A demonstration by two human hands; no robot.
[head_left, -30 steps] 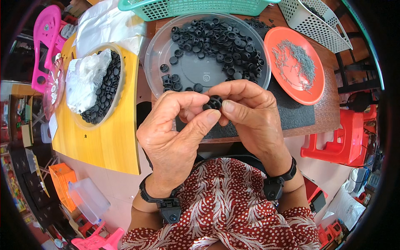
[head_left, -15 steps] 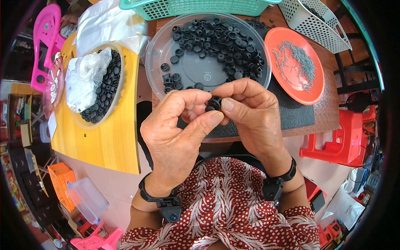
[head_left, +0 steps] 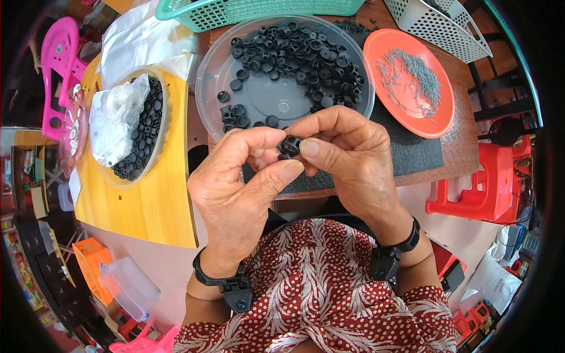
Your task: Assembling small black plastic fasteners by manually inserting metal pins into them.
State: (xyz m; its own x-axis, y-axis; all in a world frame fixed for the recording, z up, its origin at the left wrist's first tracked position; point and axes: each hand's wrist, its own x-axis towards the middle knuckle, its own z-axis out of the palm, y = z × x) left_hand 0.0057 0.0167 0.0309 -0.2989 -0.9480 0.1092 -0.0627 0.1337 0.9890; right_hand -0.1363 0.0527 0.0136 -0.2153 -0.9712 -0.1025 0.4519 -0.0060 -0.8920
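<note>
Between the fingertips of both hands is a small round black plastic part (head_left: 289, 146) with openings in its side. My left hand (head_left: 238, 185) pinches it from the left with thumb and forefinger, its fingers closed. From the right, my right hand (head_left: 353, 159) grips the same part between thumb and bent fingers. Part of it is hidden behind the fingertips. Just beyond the hands stands a clear round tub (head_left: 203, 88) with many loose black caps (head_left: 323, 56) like it in shape and colour.
An orange-red plate (head_left: 376, 44) of thin grey pins (head_left: 421, 79) sits right of the tub on a black mat (head_left: 412, 156). At left, a yellow table (head_left: 147, 212) bears another tub of black parts and a white plastic bag (head_left: 118, 120). Behind are green (head_left: 265, 9) and white baskets (head_left: 435, 29).
Both hands have shifted slightly left with the black part, which now shows more between the fingertips. The whole view has also moved a little.
</note>
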